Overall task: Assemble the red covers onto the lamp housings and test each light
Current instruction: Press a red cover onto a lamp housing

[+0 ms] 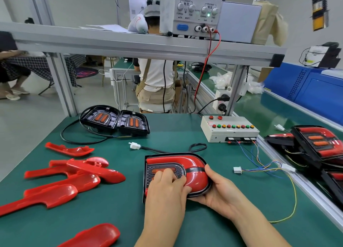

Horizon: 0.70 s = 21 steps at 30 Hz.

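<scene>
At lower centre, the stiff, glossy red cover is pressed by curled left hand, housing rim gripped by right hand.

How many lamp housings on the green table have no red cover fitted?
2, side by side at the back: the left housing and the right housing. The stack at far right may hide more.

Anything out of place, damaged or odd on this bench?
Nothing looks damaged or spilled. The loose red covers lie heaped across one another at the left of the mat. The white plug of the held lamp lies unconnected, which suits a light not yet tested.
</scene>
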Motion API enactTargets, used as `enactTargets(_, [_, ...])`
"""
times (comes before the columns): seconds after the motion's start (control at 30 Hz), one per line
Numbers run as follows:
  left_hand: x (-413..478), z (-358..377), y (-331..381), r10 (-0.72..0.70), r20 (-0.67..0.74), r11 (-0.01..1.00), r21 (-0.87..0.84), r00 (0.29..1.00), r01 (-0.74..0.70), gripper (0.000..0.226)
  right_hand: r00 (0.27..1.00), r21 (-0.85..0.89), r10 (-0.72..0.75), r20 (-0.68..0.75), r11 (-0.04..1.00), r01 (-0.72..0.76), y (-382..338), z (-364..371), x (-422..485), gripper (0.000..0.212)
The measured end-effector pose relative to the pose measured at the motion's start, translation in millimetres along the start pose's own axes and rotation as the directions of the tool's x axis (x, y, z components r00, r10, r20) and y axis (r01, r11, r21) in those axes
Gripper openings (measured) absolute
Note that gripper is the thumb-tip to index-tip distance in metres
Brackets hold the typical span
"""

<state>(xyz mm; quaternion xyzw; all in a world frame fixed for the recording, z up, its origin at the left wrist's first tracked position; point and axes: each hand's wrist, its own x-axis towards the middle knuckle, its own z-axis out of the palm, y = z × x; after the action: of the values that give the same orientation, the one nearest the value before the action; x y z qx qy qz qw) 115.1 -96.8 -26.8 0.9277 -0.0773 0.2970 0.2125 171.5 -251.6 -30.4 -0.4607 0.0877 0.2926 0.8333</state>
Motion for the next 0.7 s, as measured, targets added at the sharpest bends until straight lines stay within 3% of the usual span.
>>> enactTargets(0.3, [-2.5,0.2,1.5,-0.027,-0.011,0.999,0.018,1.0,0.028,0.022,0.993,-0.066,-0.115,-0.027,0.991,0.113,2.8,2.0,3.4,0.036])
enactTargets(0.7, [-3.7,0.7,-0.1,-0.022,-0.027,1.0,-0.008,0.999,0.022,0.027,0.982,-0.157,-0.181,-0.056,0.973,0.17,4.4,6.2,1.9,0.036])
